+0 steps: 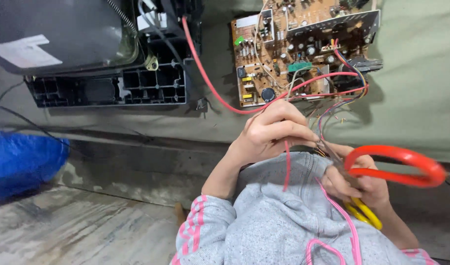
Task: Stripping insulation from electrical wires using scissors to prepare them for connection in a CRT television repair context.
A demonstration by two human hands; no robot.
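My left hand (271,130) pinches a red wire (286,164) whose loose end hangs down over my grey hooded top. Just to its right, my right hand (355,184) grips scissors (392,164) with red and yellow handles; the blades point left toward the pinched wires, and their tips are hidden between my fingers. A bundle of thin coloured wires (333,110) runs up from my hands to a brown circuit board (294,49) lying on the grey-green cloth. A longer red cable (205,73) curves from the board area up to the black chassis.
A dark glass picture tube (63,34) in a black plastic frame (112,88) lies at the upper left. A blue plastic bag (18,162) sits at the left edge. The grey-green cloth (421,88) covers a step above a worn concrete floor (87,225).
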